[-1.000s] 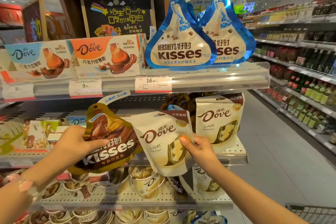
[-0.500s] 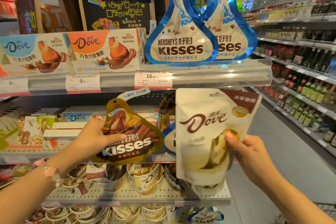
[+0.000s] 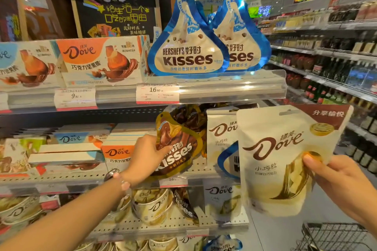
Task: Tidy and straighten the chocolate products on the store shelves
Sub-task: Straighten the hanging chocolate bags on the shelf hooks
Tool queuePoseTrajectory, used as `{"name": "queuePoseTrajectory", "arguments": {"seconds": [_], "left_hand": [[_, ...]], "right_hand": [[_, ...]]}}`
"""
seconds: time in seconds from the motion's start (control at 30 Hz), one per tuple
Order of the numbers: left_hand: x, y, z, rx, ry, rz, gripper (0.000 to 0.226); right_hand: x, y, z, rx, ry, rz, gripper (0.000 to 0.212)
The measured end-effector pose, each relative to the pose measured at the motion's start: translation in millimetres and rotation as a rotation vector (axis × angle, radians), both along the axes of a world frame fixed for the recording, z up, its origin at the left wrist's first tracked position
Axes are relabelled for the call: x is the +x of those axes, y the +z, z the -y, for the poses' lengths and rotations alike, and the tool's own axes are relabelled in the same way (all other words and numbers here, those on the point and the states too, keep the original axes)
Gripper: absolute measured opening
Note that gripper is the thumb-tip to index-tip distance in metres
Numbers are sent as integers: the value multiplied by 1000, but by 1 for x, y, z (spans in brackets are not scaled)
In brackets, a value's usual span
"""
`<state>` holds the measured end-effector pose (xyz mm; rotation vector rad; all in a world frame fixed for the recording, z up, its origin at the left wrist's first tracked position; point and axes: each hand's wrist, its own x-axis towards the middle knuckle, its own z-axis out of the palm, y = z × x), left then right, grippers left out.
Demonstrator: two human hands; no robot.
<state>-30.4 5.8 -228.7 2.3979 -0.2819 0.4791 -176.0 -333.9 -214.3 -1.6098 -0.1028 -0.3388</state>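
So both hands are busy here. The left hand (image 3: 146,159) grips the brown Hershey's Kisses bag (image 3: 179,146) by its left edge, thumb across the front, on the middle shelf (image 3: 195,171) and leaning right. The right hand (image 3: 338,175) pinches the white Dove pouch (image 3: 285,159) near its lower right side, holding it out in the aisle, clear of the shelf, face forward and tipped a bit clockwise.

If it were me, I'd stand the Kisses bag upright first so it stops crowding the slot, then slide the pouch in front of the other white Dove pouch (image 3: 221,134) behind it, label out. There's a blue-edged bag (image 3: 228,161) sitting in that gap, maybe a stray Kisses one, hard to tell. I'd clear it before pushing in, or the pouch will crumple.
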Motion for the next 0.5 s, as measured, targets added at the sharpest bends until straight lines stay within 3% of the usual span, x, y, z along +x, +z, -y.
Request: {"name": "queuePoseTrajectory", "arguments": {"seconds": [0.1, 0.3, 0.37, 0.47, 0.5], "left_hand": [[13, -9, 13, 113, 38, 10, 27], [29, -21, 23, 164, -9, -51, 16], [30, -23, 24, 156, -33, -18, 24], [28, -26, 21, 38, -83, 19, 46], [25, -26, 20, -3, -101, 19, 51]], "right_hand": [[-4, 4, 8, 42, -36, 11, 21], [-11, 5, 18, 57, -38, 12, 24], [-13, 7, 18, 64, -14, -20, 25], [-11, 4, 18, 52, -18, -31, 55], [-10, 5, 16, 94, -5, -35, 46]]}}
